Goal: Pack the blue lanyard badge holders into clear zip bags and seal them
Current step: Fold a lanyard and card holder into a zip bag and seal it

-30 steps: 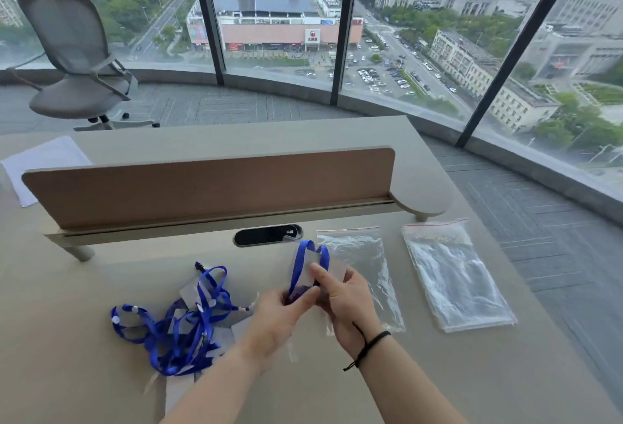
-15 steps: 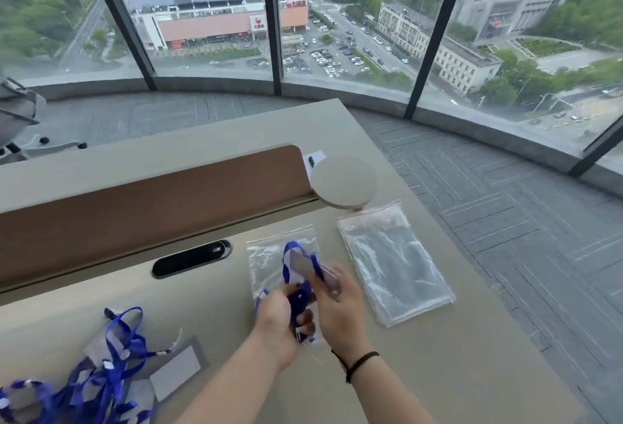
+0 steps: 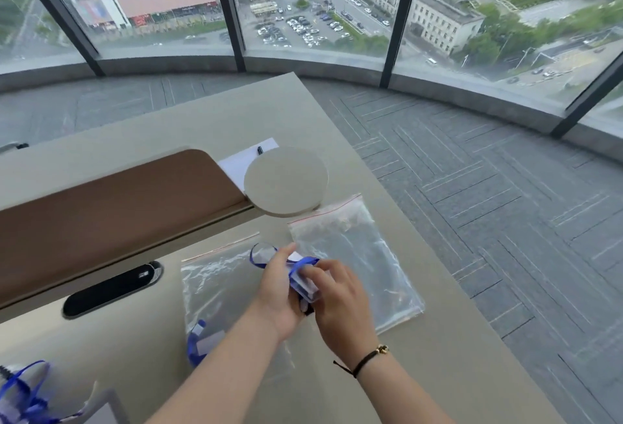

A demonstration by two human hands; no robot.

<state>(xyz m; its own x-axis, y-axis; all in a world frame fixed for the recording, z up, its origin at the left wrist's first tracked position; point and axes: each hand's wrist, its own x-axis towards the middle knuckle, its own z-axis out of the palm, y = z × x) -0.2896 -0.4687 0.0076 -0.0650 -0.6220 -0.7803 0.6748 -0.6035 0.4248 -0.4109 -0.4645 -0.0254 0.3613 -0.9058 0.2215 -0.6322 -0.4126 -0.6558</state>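
The blue lanyard badge holder (image 3: 301, 280) sits bunched between both hands, just above a clear zip bag (image 3: 215, 282) lying flat on the beige desk (image 3: 438, 373). Its ribbon loops out past the knuckles toward the window side. The left hand (image 3: 279, 292) is closed around the bundle from the left, fingers curled over it; the right hand (image 3: 337, 292) presses its fingertips together on the folded card end from the right. A black cord bracelet (image 3: 365, 359) rings the right wrist. Inside or under the near end of that bag a second bit of blue ribbon shows; I cannot tell which. Just to the right lies a stack of empty zip bags (image 3: 357, 262) with a red seal line. More blue lanyards (image 3: 23, 396) are heaped at the lower left edge. Behind stands a brown divider panel (image 3: 118, 208).
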